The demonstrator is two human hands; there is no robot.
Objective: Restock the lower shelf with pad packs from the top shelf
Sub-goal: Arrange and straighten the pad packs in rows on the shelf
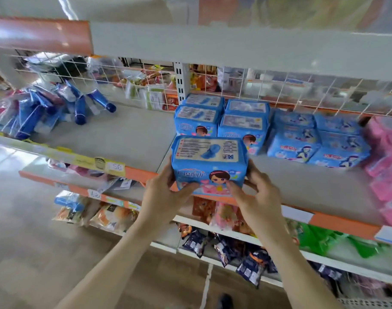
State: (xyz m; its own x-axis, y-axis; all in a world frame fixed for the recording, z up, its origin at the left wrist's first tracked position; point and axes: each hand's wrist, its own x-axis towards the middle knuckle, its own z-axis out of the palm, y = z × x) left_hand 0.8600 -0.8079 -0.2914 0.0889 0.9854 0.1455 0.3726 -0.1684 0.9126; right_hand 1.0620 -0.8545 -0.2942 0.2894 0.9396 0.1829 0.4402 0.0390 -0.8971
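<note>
A blue pad pack (209, 162) with a cartoon girl on its front is held between both hands at the front edge of the grey shelf (128, 139). My left hand (161, 192) grips its left side and lower edge. My right hand (255, 190) grips its right side, fingers on the front. Just behind it stand several matching blue packs (221, 121) in two stacked rows. Flatter blue packs (315, 139) lie in rows to their right.
Pink packs (386, 166) pile at the far right. Blue tubes and packets (41, 108) lie scattered on the shelf's left. A white wire grid (279, 90) backs the shelf. An upper shelf edge (212, 45) hangs above. Snack bags (235, 248) fill shelves below.
</note>
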